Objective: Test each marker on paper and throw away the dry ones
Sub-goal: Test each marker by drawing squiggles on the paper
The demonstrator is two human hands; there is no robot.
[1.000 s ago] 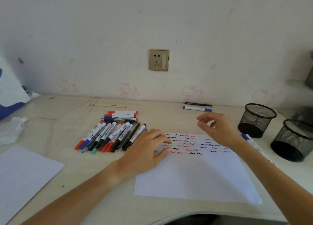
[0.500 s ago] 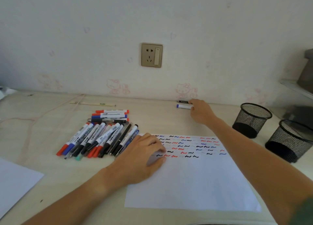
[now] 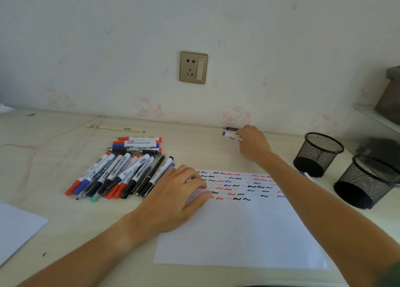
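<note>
My right hand reaches to the back of the desk and grips a white marker with a blue cap. A thin black pen lies just behind it by the wall. My left hand presses flat on the left edge of a white test sheet covered with red, blue and black squiggles. A pile of several markers with red, blue and black caps lies left of the sheet. Another blue-capped marker peeks out past my right forearm.
Two black mesh pen cups stand at the right. A second white sheet lies at the lower left. A thin stick and a cord lie at the back left. A wall socket sits above.
My right hand has reached from above the sheet to the back of the desk and closed on the blue-capped marker. The left hand has stayed on the paper.
</note>
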